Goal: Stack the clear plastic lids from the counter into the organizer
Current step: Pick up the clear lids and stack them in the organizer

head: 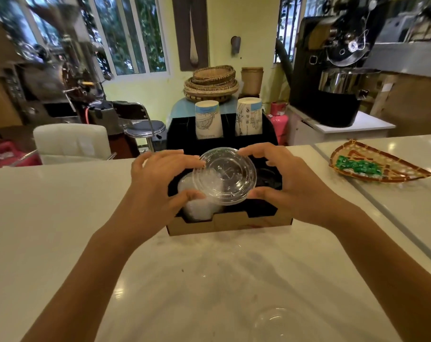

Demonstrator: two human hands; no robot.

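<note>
Lid (225,176), clear plastic and round, is held between both my hands above the organizer (229,224), a brown cardboard box with a black interior on the white counter (49,218). My left hand (157,183) pinches its left rim with thumb below and fingers on top; my right hand (286,178) grasps the right rim the same way. The lid sits tilted, partly over a stack (197,206) of cloudy-looking lids already in the organizer's left compartment. It looks very light, thin and bendy, probably slick, so I judge the rim is the safest hold, with gentle pressure to avoid buckling it. Another lid (276,322) lies on the counter close to me. Two paper cups (207,120) stand behind the organizer.
</note>
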